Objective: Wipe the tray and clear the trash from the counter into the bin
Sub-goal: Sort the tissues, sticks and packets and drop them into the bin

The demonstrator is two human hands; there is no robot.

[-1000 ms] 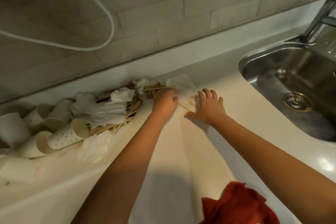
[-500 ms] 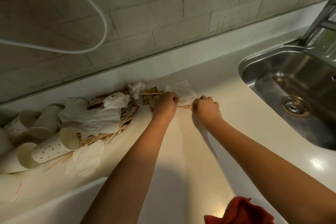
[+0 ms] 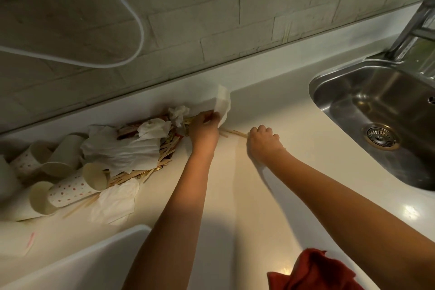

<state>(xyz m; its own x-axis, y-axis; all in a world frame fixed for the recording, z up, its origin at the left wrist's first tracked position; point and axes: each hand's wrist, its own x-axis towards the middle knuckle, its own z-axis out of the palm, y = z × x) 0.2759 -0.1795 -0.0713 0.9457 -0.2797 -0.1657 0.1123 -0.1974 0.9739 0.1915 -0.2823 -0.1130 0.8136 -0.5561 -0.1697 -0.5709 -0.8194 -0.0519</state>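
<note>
A heap of trash lies along the back of the white counter (image 3: 247,195): crumpled napkins (image 3: 122,148), wooden sticks (image 3: 141,172), wrappers and several paper cups (image 3: 68,190) tipped on their sides. My left hand (image 3: 203,129) is at the right end of the heap, shut on a white napkin (image 3: 223,103) that stands lifted above the counter. My right hand (image 3: 264,142) is fisted just to its right, closed on thin wooden sticks (image 3: 235,134) that poke out toward the left hand. A white tray edge (image 3: 98,256) shows at the bottom left.
A steel sink (image 3: 376,110) with a drain and a tap (image 3: 414,28) fills the right side. A red cloth (image 3: 313,273) lies at the counter's near edge. A white cable (image 3: 127,12) hangs on the tiled wall behind.
My right hand went from flat and open to a fist on the sticks. My left hand lifted the white napkin off the counter.
</note>
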